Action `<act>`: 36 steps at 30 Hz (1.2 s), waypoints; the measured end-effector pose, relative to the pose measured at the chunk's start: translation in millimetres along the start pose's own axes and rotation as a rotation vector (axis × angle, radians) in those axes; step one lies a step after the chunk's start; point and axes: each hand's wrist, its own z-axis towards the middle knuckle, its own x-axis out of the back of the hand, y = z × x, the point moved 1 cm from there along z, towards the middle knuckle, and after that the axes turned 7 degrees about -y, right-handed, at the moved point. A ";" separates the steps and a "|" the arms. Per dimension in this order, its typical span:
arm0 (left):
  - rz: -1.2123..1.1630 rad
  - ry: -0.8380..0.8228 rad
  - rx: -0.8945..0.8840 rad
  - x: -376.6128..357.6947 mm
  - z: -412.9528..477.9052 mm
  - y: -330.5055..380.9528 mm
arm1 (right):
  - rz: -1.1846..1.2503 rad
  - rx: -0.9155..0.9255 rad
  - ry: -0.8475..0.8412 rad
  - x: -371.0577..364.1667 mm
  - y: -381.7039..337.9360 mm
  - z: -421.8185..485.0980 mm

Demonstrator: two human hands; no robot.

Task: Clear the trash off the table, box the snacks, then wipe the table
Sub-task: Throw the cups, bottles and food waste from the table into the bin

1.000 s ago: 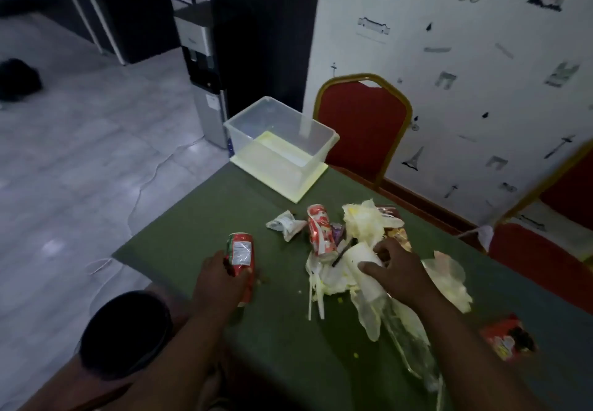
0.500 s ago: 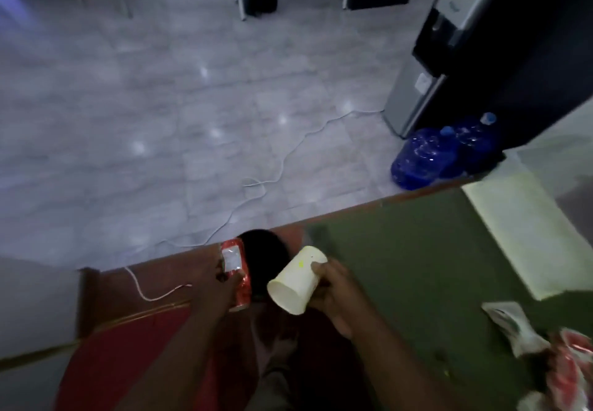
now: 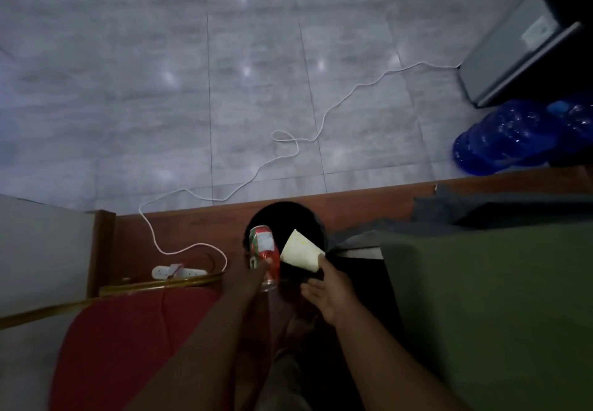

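Head view looks steeply down past the table point(image 3: 487, 298), whose green cloth fills the right side, to a round black bin point(image 3: 316, 227) standing on the floor beside the table's corner. The left hand point(image 3: 248, 277) grips a red can point(image 3: 263, 247), fingers point(image 3: 267, 261) curled round its lower half. The can is tilted with its top towards the bin's mouth and hangs over the near left rim. The right hand point(image 3: 329, 290) is just beside it with a pale paper cup point(image 3: 300, 253) lying on its side above the bin's opening. The thumb tip touches the cup's near edge, while the other fingers stretch out loosely below it rather than wrapping it (the light is dim, so I cannot tell whether the cup is truly pinched or merely resting there). Can and cup are close together but apart.

At lower left is a red chair seat point(image 3: 128, 353) with a gold frame, and beyond it a white power strip point(image 3: 178, 272) lies on the floor. A white cable point(image 3: 324, 118) snakes across the grey floor tiles point(image 3: 128, 89) from the strip towards a grey appliance point(image 3: 513, 54) at upper right. Blue water bottles point(image 3: 510, 137) lie on the floor just below that appliance, beyond the table's far edge.
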 end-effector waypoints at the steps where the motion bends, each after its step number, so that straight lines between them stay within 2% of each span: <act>1: 0.011 0.011 0.002 0.8 2.7 0.6 | -0.040 -0.008 0.017 3.3 2.0 0.7; 3: 0.010 0.049 0.019 1.2 1.6 -0.7 | -0.113 -0.020 0.040 11.5 8.8 -4.4; 9: 0.102 0.007 0.000 -11.9 -26.5 14.2 | -0.244 0.052 -0.007 38.0 17.3 -60.4; 13: 0.069 -0.004 -0.064 -26.9 -71.1 70.6 | -0.265 0.258 -0.074 52.6 2.6 -128.2; 17: 0.080 0.125 -0.319 -42.8 -142.7 137.0 | -0.216 0.496 -0.048 94.7 -10.0 -209.9; 22: 0.151 0.067 -0.617 -107.6 -256.5 189.3 | -0.304 0.690 0.243 216.5 15.4 -301.3; 26: 0.386 -0.164 -0.835 -205.0 -326.0 191.7 | -0.363 0.726 0.616 342.7 76.4 -366.0; 29: 0.491 -0.328 -0.924 -268.3 -376.4 182.6 | -0.417 0.646 0.834 408.3 134.9 -400.8; 33: 0.611 -0.459 -0.906 -336.7 -435.5 173.1 | -0.476 0.512 1.009 462.7 211.8 -422.0; 36: 0.674 -0.534 -0.831 -373.1 -450.2 168.0 | -0.549 0.393 1.058 475.6 254.8 -425.4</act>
